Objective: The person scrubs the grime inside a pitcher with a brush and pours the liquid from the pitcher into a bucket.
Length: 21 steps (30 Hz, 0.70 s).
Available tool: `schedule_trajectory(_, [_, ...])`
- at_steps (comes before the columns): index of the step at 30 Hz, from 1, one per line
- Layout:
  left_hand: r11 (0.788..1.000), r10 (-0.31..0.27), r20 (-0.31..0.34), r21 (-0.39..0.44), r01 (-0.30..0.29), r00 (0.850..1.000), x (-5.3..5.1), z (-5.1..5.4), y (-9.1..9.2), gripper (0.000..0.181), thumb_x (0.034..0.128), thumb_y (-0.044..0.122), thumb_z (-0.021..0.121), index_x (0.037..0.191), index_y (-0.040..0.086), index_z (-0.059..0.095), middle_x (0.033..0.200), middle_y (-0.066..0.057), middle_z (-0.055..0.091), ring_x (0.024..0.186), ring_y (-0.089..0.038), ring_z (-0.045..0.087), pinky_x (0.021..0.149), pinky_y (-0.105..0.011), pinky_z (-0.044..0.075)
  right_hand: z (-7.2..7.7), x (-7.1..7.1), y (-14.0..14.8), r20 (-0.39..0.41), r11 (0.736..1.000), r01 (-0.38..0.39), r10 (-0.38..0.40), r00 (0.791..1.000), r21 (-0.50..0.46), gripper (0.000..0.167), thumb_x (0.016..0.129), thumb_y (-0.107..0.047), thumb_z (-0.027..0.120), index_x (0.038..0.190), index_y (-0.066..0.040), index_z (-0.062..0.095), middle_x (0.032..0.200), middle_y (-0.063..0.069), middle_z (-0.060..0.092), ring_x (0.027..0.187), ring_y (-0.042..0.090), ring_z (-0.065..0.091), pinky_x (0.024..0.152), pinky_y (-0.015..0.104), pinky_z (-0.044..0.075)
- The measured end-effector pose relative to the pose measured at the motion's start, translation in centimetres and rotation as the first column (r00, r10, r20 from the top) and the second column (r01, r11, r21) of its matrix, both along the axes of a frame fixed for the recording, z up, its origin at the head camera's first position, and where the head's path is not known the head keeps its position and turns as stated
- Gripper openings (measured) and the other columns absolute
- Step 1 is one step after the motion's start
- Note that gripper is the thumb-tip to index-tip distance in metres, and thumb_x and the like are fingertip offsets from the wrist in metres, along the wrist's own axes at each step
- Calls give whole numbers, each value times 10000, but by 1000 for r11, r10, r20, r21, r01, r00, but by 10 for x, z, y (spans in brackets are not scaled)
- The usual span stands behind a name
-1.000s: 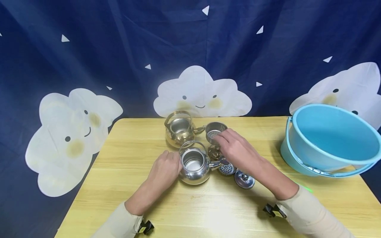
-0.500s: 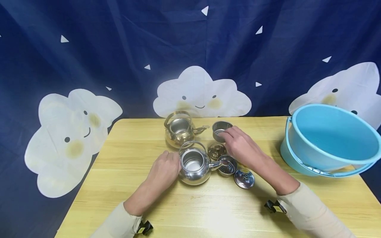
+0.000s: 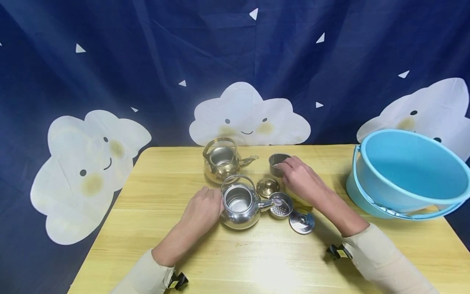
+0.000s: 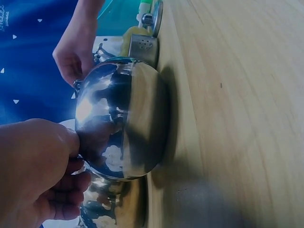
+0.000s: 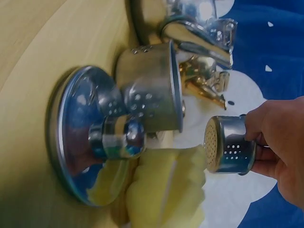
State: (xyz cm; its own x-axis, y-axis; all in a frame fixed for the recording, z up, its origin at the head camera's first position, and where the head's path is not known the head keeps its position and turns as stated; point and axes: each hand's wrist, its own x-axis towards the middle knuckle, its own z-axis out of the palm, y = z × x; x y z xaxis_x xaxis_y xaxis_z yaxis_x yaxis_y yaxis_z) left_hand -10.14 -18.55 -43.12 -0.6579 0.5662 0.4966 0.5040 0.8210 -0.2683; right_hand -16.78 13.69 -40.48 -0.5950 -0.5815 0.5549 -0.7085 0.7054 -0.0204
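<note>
My left hand (image 3: 203, 210) grips the left upper edge of an uncovered silver teapot (image 3: 240, 216) on the table; its fingers are curled in the left wrist view. My right hand (image 3: 302, 179) pinches the rim of a perforated metal tea strainer (image 5: 232, 145), raised off the table with its holed bottom down. Behind the silver teapot stands a gold teapot (image 3: 220, 169), also uncovered. A gold lid (image 3: 267, 187) lies between the strainers. A second strainer (image 3: 282, 210) stands under the silver spout, and a silver lid (image 3: 302, 222) with a knob lies beside it.
A large light-blue bucket (image 3: 371, 192) stands at the right with its handle lowered. Beneath my right forearm lies a yellow scalloped-edged thing (image 5: 166, 190), beside the silver lid. A dark-blue cloud-patterned curtain (image 3: 165, 53) hangs behind the wooden table (image 3: 154, 175).
My right hand has moved a little to the right with the strainer, away from the gold teapot's spout, uncovering the gold lid. My left hand has stayed at the silver teapot.
</note>
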Motion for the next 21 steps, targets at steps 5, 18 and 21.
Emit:
schedule_trajectory(5, [1000, -1, 14, 10, 1, 1000, 0, 0, 0, 213, 968, 201, 632, 797, 83, 587, 640, 9, 559, 588, -156, 410, 535, -260, 342, -6, -5, 3, 16, 999, 23, -23, 1000, 23, 262, 809, 64, 701, 1069, 55, 728, 988, 168, 724, 925, 298, 668, 841, 380, 602])
schedule_trajectory(18, [1000, -8, 27, 2, 8, 1000, 0, 0, 0, 206, 962, 200, 645, 803, 83, 588, 647, 10, 567, 593, -153, 405, 548, -256, 330, -23, -13, 8, 37, 996, 51, -54, 998, 78, 242, 816, 52, 722, 1058, 39, 725, 958, 169, 711, 932, 309, 673, 847, 393, 602])
schedule_trajectory(21, [1000, -12, 26, 1, 12, 1000, 0, 0, 0, 206, 966, 197, 640, 803, 82, 590, 647, 9, 568, 594, -156, 407, 552, -262, 339, -26, -15, 8, 58, 996, 52, -56, 997, 73, 251, 819, 62, 711, 1066, 27, 732, 959, 165, 714, 929, 308, 676, 838, 393, 605])
